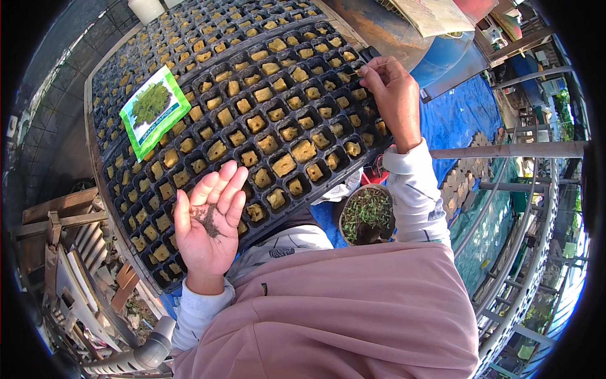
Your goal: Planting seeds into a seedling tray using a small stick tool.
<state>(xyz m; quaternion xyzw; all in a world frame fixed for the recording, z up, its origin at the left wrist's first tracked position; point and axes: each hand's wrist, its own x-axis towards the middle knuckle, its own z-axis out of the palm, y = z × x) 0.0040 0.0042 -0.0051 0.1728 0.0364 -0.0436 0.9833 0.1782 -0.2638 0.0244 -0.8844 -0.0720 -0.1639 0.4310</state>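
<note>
My left hand (210, 237) is cupped palm up over the near edge of a black seedling tray (284, 215), holding a small heap of dark seeds (208, 221). Between the thumb and fingers of my right hand (390, 90) is a thin stick (354, 73), its tip pointing at the tray's right-hand cells. Yellow-brown growing-medium cubes (284, 165), many with a small hole on top, sit in the cells. A green and white seed packet (155, 112) with a leafy plant pictured on it lies across the cells, beyond my left hand.
Another filled seedling tray (222, 19) adjoins at the far side. A pot of small green seedlings (367, 213) stands below the near edge, beside a blue tarpaulin (466, 109). Blue barrel (440, 54) at upper right; scrap wood (66, 213) at left; grey pipe (151, 348) at lower left.
</note>
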